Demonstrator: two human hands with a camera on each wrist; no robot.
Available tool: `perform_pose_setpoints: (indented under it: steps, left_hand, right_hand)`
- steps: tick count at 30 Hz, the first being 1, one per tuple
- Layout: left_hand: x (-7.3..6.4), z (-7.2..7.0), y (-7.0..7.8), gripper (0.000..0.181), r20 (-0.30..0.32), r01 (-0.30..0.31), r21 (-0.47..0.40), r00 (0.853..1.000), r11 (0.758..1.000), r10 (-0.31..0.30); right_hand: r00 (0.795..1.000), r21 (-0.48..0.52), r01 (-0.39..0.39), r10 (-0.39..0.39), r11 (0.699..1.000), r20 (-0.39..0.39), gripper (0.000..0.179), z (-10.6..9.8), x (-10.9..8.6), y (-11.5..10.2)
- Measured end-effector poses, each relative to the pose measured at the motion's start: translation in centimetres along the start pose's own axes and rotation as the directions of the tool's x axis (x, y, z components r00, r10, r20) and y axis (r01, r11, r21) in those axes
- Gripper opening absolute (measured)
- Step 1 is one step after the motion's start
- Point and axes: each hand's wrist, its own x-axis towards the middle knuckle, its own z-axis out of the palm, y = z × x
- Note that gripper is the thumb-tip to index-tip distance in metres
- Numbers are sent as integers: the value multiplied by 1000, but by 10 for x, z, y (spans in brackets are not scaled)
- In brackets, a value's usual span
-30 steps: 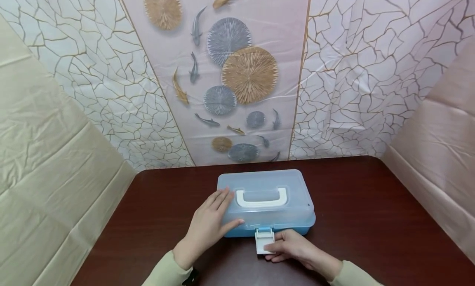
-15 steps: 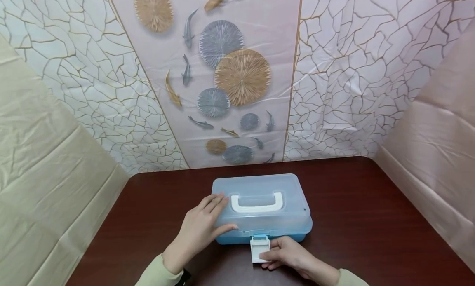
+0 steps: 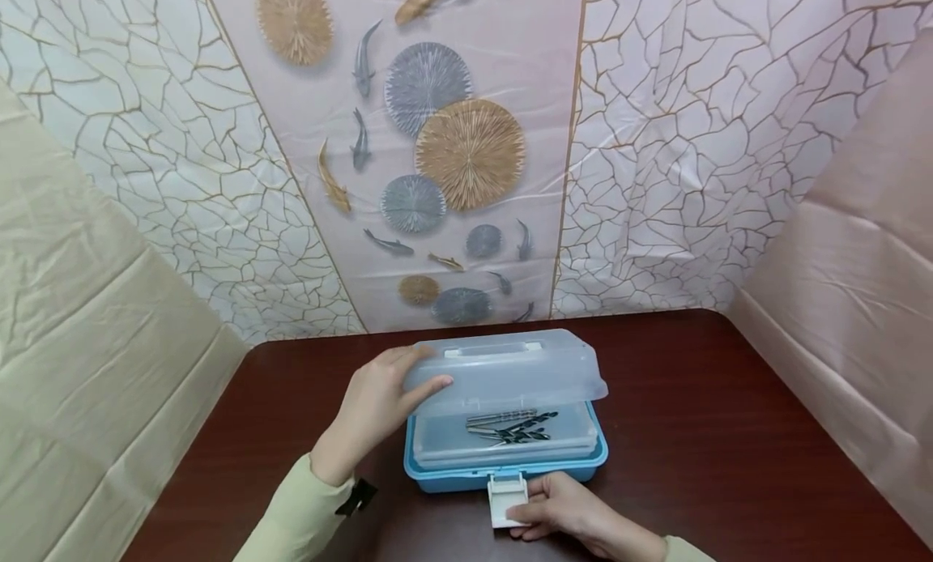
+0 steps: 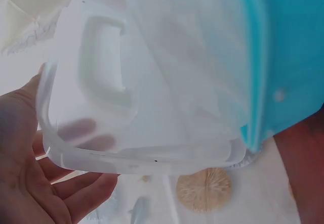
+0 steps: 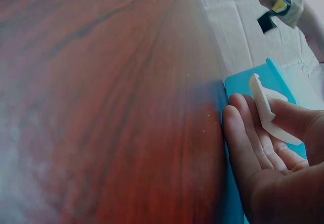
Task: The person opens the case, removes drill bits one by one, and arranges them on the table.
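On the table [image 3: 685, 408], before patterned cloth [image 3: 470, 157], the box [image 3: 455, 483] is seen, its half-raised lid [image 3: 510, 380] gripped by the left hand [image 3: 375, 404], its latch [image 3: 503, 501] pinched by the right hand [image 3: 561, 507]. Drill bits [image 3: 526, 436] are shown by the head view alone; the whole handle [image 4: 89, 62], by the left wrist's.

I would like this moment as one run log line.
left hand: grips lid, partly open | right hand: pinches white latch | drill bits: inside blue box
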Motion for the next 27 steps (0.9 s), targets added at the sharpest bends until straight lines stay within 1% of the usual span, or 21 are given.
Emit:
perform_pose_setpoints:
  steps: [3,6,8,11,15,17,19,22,24,25,27]
  left_hand:
    - [13,-3,-3,49,18,40,-5,999,999,-40]
    - [28,-5,-7,50,55,102,-30,993,994,-101]
    - [37,-7,-10,52,84,154,-56,985,987,-149]
    - [49,-7,-16,56,131,230,-96,967,969,-217]
    - [67,-5,-26,63,180,328,-143,936,934,-302]
    - [76,-3,-32,65,199,368,-169,921,914,-334]
    - [84,-2,-38,65,204,393,-185,912,901,-356]
    - [94,2,-45,65,205,427,-210,899,879,-388]
    - [99,6,-50,63,200,461,-238,885,855,-422]
    - [102,8,-52,62,199,482,-252,875,839,-442]
    - [107,10,-56,60,206,528,-291,849,798,-486]
  right_hand:
    - [1000,-3,6,-6,1000,-6,19,1,0,-1]
    - [1000,-2,14,-14,1000,-9,19,1,1,-2]
    - [1000,2,17,-17,1000,-3,20,3,0,-2]
    - [1000,10,20,-20,1000,5,21,6,0,-2]
    - [1000,15,25,-25,1000,4,20,10,-1,-2]
    - [1000,14,20,-20,1000,2,19,11,-1,-2]
    - [1000,13,10,-10,1000,3,19,11,-1,-2]
    - [1000,6,-25,25,1000,2,19,11,-2,-2]
    - [999,2,-41,41,999,2,18,11,-2,-2]
    - [999,0,-44,44,999,1,18,11,-2,-2]
    - [999,0,-40,40,999,-1,17,11,-2,-3]
